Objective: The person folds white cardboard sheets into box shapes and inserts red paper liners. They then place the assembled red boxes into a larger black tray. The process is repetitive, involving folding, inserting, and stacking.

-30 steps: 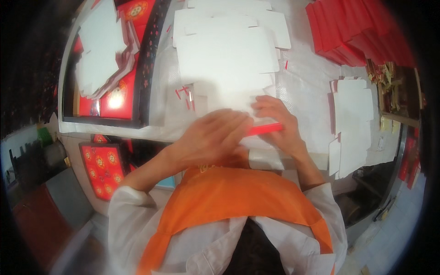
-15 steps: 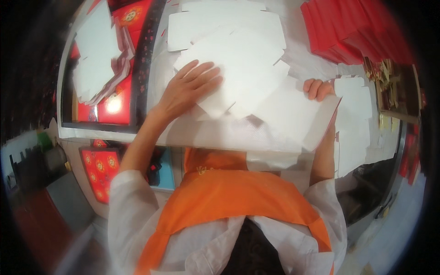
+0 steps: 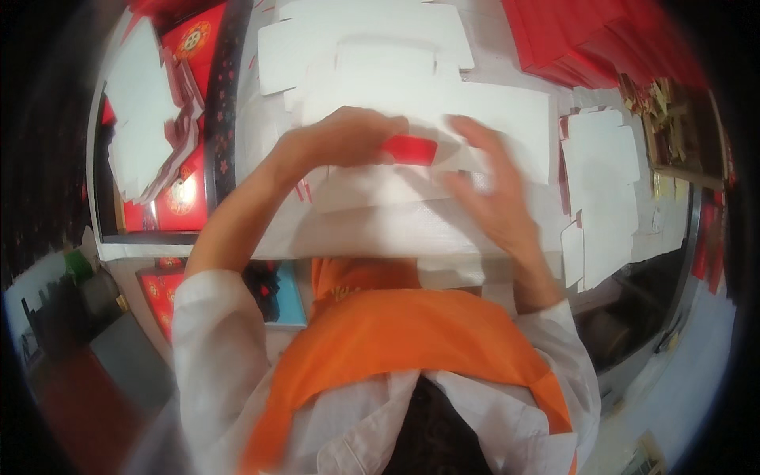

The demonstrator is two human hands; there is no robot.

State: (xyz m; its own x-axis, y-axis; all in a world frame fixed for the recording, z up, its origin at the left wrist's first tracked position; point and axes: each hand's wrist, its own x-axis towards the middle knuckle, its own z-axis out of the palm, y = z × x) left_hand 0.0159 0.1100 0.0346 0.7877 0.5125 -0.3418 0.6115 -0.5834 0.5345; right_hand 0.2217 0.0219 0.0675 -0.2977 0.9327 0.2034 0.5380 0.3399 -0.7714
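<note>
A flat white cardboard box blank (image 3: 507, 111) lies in front of me on the table. Near its middle a small flap (image 3: 416, 150) stands folded over, with its red side showing. My left hand (image 3: 348, 134) is closed at the left end of this flap, its fingertips partly hidden. To the right of the flap hovers my right hand (image 3: 495, 190), slightly blurred, thumb and fingers apart and nothing between them. More white blanks (image 3: 364, 36) lie beyond, toward the far edge.
At the left, a stack of white blanks (image 3: 142, 111) lies on red patterned boxes (image 3: 186, 194) in a dark-edged tray. Red folded pieces (image 3: 609, 39) are piled at the far right. Nearer stand more white blanks (image 3: 602, 182) and a wooden box of scraps (image 3: 673, 127).
My right hand has let go of the blank's right edge and moved left and nearer. The blank has turned and lies squarer. My left hand has shifted right, to a red flap now showing.
</note>
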